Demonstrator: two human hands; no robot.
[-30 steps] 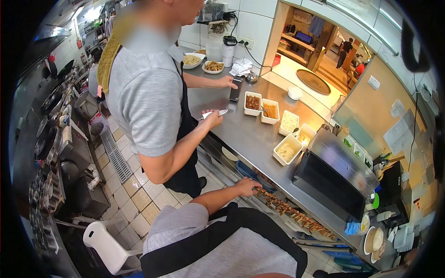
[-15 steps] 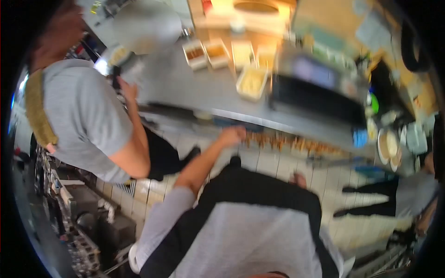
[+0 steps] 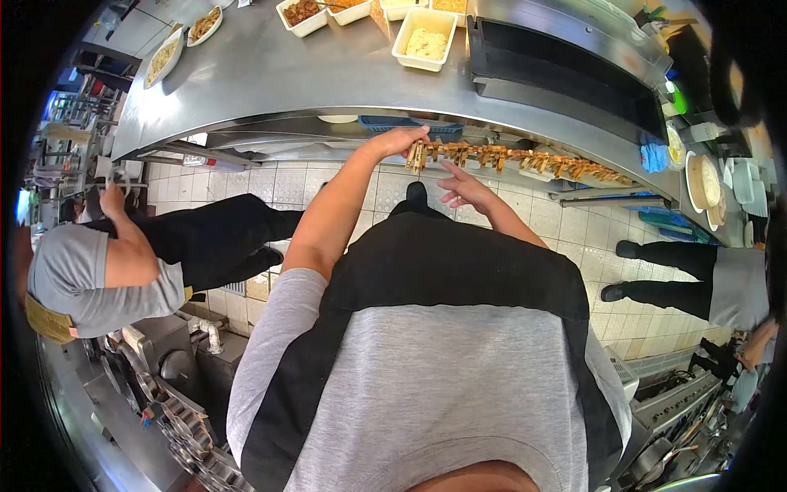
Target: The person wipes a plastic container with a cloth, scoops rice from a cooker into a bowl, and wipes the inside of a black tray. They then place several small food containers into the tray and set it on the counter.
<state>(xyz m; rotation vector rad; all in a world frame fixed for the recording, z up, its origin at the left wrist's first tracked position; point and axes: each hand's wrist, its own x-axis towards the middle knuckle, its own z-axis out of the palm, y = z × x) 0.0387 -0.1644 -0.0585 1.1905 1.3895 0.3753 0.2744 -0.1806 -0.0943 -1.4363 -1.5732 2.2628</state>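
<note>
Browned skewers [image 3: 525, 158] lie in a row just under the near edge of the steel counter [image 3: 328, 74]; left hand [image 3: 402, 143] clamped on the row's left end, right hand [image 3: 463, 184] open just beside it: likely gathering step, next needs a firm two-handed grip.

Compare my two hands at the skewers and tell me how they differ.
The left hand is closed on the end of the skewers; the right hand is open, fingers spread, holding nothing. The left hand is up at the edge of the counter; the right hand sits lower, just below the row. Both are bare.
</note>
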